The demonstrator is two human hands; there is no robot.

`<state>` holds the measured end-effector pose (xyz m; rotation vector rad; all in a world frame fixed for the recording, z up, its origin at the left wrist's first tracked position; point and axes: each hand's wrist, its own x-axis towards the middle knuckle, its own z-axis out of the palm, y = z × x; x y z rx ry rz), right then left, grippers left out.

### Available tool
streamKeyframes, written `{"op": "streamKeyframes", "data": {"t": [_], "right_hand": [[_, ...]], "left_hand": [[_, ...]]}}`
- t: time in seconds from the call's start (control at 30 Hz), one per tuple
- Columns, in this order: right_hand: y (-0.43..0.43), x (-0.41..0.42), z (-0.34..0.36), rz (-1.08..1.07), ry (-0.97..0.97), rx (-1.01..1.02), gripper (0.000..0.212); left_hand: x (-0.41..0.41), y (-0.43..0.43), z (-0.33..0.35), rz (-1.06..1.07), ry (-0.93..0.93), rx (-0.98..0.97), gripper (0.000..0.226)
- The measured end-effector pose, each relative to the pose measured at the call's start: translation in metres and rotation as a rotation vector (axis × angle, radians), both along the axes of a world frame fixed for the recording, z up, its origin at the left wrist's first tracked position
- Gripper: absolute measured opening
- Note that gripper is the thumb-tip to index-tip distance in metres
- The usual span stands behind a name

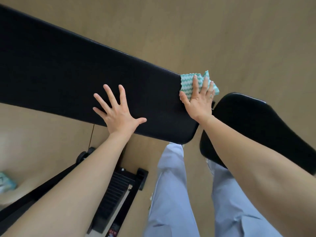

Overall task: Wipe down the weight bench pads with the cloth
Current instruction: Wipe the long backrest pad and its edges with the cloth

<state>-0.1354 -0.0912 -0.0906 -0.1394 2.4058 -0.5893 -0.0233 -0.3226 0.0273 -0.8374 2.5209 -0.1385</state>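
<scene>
A long black back pad [65,71] of the weight bench runs from the upper left to the centre. A smaller black seat pad [253,127] lies to its right, across a narrow gap. My left hand [116,112] rests flat on the long pad with fingers spread, holding nothing. My right hand [198,100] presses a green-and-white wavy-striped cloth [187,82] against the right end of the long pad, fingers flat over it. Part of the cloth hangs past the pad's far corner.
Below the pad the black bench frame [119,189] with a ribbed plate and a small wheel [83,155] stands on the tan floor [222,31]. My legs in light blue trousers [172,194] stand between the pads. A blurred teal-and-white object [6,183] lies at the left edge.
</scene>
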Motion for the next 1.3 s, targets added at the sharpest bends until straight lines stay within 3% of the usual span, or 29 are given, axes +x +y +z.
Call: {"op": "streamKeyframes", "data": {"t": [0.1, 0.27, 0.57, 0.73, 0.8, 0.9, 1.1, 1.2, 1.3], "right_hand": [[0.013, 0.009, -0.007, -0.096, -0.052, -0.024, 0.086], [-0.014, 0.028, -0.004, -0.131, 0.018, 0.017, 0.08], [-0.085, 0.084, 0.028, 0.444, 0.236, -0.194, 0.071], [-0.063, 0.05, 0.019, 0.893, 0.461, -0.294, 0.066], [-0.048, 0.024, 0.013, 0.861, 0.47, -0.25, 0.067], [-0.038, 0.0, 0.015, 0.65, 0.394, -0.181, 0.069], [-0.08, 0.01, 0.028, 0.388, 0.279, -0.132, 0.07], [-0.109, 0.026, 0.037, 0.454, 0.355, -0.153, 0.069], [-0.148, 0.064, 0.053, 0.694, 0.494, -0.228, 0.068]], "left_hand": [[0.0, 0.0, 0.002, 0.005, -0.008, 0.002, 0.151], [0.001, 0.0, -0.002, -0.002, 0.012, -0.005, 0.148], [0.021, -0.001, -0.01, -0.087, 0.103, -0.003, 0.125], [0.041, -0.007, -0.01, -0.16, 0.197, 0.084, 0.107], [0.048, -0.006, -0.008, -0.15, 0.2, 0.111, 0.102], [0.062, 0.006, -0.008, -0.094, 0.233, 0.102, 0.089], [0.113, 0.042, 0.005, 0.114, 0.519, 0.099, 0.033], [0.148, 0.058, 0.006, 0.222, 0.508, 0.179, 0.02], [0.174, 0.058, 0.001, 0.352, 0.471, 0.252, 0.016]]}}
